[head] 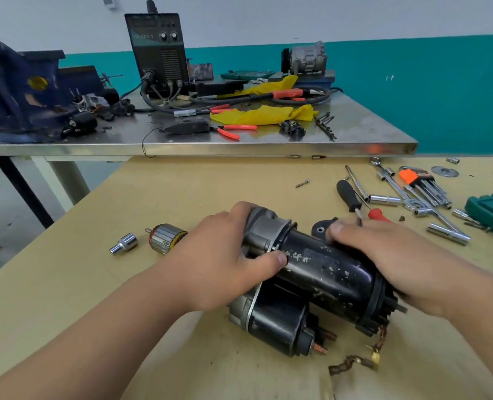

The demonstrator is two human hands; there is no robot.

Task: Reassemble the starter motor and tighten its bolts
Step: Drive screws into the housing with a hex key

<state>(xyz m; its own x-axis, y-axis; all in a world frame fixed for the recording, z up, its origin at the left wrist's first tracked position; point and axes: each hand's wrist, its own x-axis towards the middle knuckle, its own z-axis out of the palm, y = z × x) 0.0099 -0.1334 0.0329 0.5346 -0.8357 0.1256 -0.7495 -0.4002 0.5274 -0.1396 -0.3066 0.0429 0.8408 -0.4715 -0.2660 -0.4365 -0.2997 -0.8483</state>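
Note:
The starter motor (323, 272) lies on its side on the tan worktable (199, 186), black body to the right, grey nose housing (264, 229) to the left, solenoid (277, 321) underneath toward me. My left hand (225, 255) grips the nose housing, thumb pressed on the body's seam. My right hand (383, 261) grips the rear half of the black body, near the end cap. Frayed copper braid leads (357, 360) trail from the rear. An armature (166, 238) lies to the left of my left hand.
A chrome socket (123, 243) sits left of the armature. A loose bolt (302, 183), screwdrivers (350, 196), ratchet, sockets and an orange hex-key set (424, 183) lie at the right. A green tool case (492, 210) is at the far right. A steel bench (210, 147) stands behind.

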